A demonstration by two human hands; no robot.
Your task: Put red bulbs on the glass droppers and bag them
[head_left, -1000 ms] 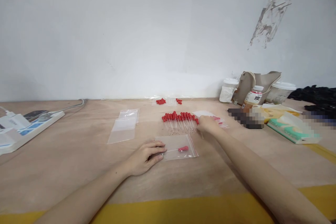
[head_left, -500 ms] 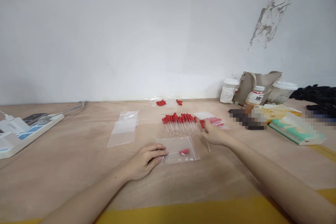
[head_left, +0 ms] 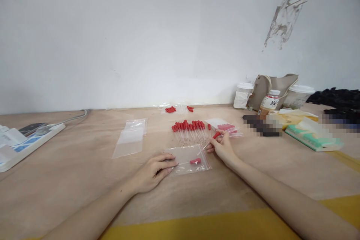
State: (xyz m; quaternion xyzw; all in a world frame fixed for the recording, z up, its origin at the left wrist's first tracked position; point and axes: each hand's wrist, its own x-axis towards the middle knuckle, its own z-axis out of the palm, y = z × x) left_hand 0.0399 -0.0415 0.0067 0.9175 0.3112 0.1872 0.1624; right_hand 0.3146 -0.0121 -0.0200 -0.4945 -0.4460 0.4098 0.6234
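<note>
A clear zip bag (head_left: 182, 153) lies flat in front of me with one red-bulbed dropper (head_left: 195, 161) inside. My left hand (head_left: 157, 172) grips the bag's left end, thumb below and fingers over the film. Between the fingers of my right hand (head_left: 223, 148) is another dropper (head_left: 216, 135), its red bulb up and its thin clear tube slanting down left over the bag's open-looking right end. Just beyond the bag lies a row of several droppers (head_left: 192, 127), bulbs pointing away. Filled bags (head_left: 226, 127) with red bulbs showing are stacked behind my right hand.
Flat clear bags (head_left: 131, 137) lie on the left. Small red bulbs (head_left: 170, 109) sit near the wall. A power strip (head_left: 30, 144) is at far left. To the right stand a lidded cup (head_left: 242, 95), a drink bottle (head_left: 268, 104), a grey bag (head_left: 260, 90) and a tissue pack (head_left: 312, 137).
My right hand has moved left with the dropper, from beside the row toward the bag's right end, and the tube has swung to point left. My left hand stays on the bag.
</note>
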